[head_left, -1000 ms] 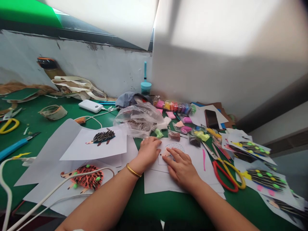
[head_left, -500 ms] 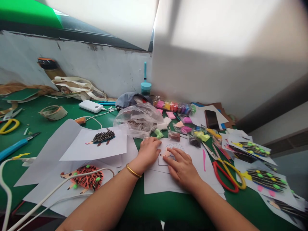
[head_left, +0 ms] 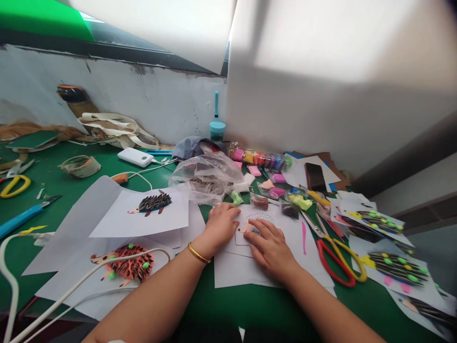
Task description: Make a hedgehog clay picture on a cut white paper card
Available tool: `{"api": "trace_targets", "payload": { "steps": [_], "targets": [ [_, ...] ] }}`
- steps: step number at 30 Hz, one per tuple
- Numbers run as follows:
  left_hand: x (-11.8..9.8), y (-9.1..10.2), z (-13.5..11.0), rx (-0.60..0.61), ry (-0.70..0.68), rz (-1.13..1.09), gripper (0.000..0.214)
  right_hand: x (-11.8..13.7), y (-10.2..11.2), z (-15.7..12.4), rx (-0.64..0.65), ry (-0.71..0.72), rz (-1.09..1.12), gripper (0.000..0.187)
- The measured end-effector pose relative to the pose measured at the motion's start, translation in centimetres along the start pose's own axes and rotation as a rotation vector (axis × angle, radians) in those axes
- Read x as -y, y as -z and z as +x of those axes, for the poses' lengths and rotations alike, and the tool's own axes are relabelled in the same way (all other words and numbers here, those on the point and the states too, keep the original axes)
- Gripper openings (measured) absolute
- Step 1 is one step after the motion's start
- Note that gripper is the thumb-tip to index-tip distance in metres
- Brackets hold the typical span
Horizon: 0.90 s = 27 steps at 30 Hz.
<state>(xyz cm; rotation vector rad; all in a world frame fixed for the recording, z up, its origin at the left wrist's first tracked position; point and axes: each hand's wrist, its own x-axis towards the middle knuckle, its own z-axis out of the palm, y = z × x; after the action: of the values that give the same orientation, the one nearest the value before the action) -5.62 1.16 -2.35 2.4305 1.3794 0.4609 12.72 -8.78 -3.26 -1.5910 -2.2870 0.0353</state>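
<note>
A small white sheet with a hedgehog outline drawn in blue (head_left: 262, 217) lies on larger white paper (head_left: 232, 271). Peach clay (head_left: 245, 226) with a dark dot at its tip forms the drawing's face. My left hand (head_left: 223, 223) rests on the small sheet's left side, fingers stretched out and holding nothing. From the right, my right hand (head_left: 269, 243) touches the clay face with its fingertips, its fingers extended and covering part of the drawing. A pink clay strip (head_left: 304, 237) lies to the right of this hand.
Red-and-yellow scissors (head_left: 333, 255) lie at right, near finished hedgehog pictures (head_left: 400, 267). Clay packets (head_left: 259, 201) and a plastic bag of seeds (head_left: 205, 178) sit behind my hands. At left are a seed hedgehog picture (head_left: 155, 204), a white cable (head_left: 71, 290) and a blue cutter (head_left: 24, 219).
My right fingertips have shifted very slightly at the clay face, and a small reddish mark shows there now. My left hand stays in place.
</note>
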Motion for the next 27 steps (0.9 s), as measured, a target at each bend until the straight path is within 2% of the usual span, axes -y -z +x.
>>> {"api": "trace_targets", "payload": {
  "steps": [5, 10, 15, 23, 27],
  "targets": [
    [0.0, 0.0, 0.0, 0.006, 0.004, -0.001, 0.036, -0.1, 0.0, -0.1, -0.011, 0.012, -0.003, 0.035],
    [0.0, 0.0, 0.0, -0.002, -0.010, -0.004, 0.035, -0.4, -0.1, -0.1, -0.080, -0.027, -0.007, 0.038],
    [0.0, 0.1, 0.0, 0.007, 0.006, -0.014, 0.036, -0.3, -0.2, -0.1, -0.073, -0.002, -0.045, 0.041],
    [0.0, 0.1, 0.0, 0.007, 0.002, -0.010, 0.036, -0.2, 0.0, -0.3, -0.063, 0.025, -0.028, 0.033],
    [0.1, -0.1, 0.0, -0.006, -0.013, -0.004, 0.036, -1.3, 0.2, -0.4, -0.131, -0.038, 0.026, 0.038]
  ]
}}
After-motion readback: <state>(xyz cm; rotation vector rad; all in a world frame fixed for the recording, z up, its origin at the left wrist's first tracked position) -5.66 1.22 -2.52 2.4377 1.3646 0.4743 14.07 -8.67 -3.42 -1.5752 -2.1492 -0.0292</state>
